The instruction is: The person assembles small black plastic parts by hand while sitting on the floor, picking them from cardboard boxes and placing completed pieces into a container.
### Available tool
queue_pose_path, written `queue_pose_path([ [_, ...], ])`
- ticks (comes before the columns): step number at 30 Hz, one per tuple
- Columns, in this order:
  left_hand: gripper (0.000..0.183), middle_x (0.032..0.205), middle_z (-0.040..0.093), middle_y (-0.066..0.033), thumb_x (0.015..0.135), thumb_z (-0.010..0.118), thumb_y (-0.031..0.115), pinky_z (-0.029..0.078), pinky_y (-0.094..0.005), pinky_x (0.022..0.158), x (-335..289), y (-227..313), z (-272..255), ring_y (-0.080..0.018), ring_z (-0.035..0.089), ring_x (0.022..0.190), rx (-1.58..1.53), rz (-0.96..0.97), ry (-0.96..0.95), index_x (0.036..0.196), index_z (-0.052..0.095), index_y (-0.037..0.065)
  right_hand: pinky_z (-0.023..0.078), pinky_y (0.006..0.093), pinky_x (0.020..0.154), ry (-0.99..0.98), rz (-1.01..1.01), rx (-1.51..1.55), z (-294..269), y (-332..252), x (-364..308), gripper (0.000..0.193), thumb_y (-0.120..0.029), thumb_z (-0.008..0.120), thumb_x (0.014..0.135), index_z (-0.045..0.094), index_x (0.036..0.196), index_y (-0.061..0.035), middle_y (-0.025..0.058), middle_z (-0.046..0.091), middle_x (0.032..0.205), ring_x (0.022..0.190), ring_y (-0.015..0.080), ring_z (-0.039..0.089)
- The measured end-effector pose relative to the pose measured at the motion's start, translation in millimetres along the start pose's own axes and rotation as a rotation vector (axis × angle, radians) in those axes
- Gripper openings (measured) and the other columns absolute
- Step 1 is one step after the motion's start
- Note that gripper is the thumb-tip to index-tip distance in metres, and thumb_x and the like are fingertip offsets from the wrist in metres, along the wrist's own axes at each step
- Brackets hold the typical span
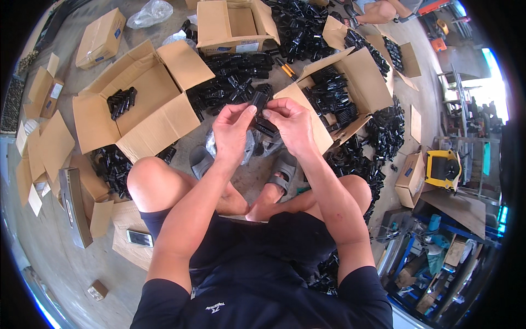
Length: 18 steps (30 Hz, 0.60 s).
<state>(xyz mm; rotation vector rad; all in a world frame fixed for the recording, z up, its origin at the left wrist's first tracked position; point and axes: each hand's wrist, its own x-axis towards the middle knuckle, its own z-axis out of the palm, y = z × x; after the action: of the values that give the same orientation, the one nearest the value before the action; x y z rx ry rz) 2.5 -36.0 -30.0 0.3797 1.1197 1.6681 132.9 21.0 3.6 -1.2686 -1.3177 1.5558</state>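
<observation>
My left hand pinches a small black tube-like part between thumb and fingers, above my feet. My right hand is closed too, its thumb and fingertips on the same part or on another black piece right against it; I cannot tell which. More black parts lie heaped just beyond my hands. At the left, an open carton holds a small cluster of black parts. To the right, another open carton contains many black parts laid close together.
Loose black parts are piled along the right and at the left knee. An open box and a closed box stand at the back. A phone lies on cardboard at left. Another person's legs show at the far right.
</observation>
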Motion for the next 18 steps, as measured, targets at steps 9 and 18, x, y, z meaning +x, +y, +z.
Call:
queue_pose_path([
  [9,0.016,0.090,0.070,-0.0008,0.091,0.077,0.012,0.051,-0.0228,0.071,1.2,-3.2,-0.3,-0.0047,0.060,0.076,0.078,0.063,-0.006,0.103,0.070,0.003,0.053,0.0247,0.067,0.053,0.003,-0.054,0.5,-0.8,-1.2,0.020,0.001,0.075,0.086,0.067,0.105,0.0043,0.0083,0.073,0.088,0.076,0.0098,0.065],
  [18,0.015,0.089,0.070,-0.0008,0.091,0.076,0.008,0.049,-0.0215,0.072,0.4,-6.2,-2.1,-0.0043,0.060,0.077,0.115,0.083,0.023,0.103,0.070,0.001,0.049,0.0237,0.064,0.030,0.136,-0.041,-0.2,-1.2,-5.6,0.015,-0.007,0.078,0.087,0.072,0.096,0.0032,0.0034,0.070,0.081,0.070,0.0083,0.060],
])
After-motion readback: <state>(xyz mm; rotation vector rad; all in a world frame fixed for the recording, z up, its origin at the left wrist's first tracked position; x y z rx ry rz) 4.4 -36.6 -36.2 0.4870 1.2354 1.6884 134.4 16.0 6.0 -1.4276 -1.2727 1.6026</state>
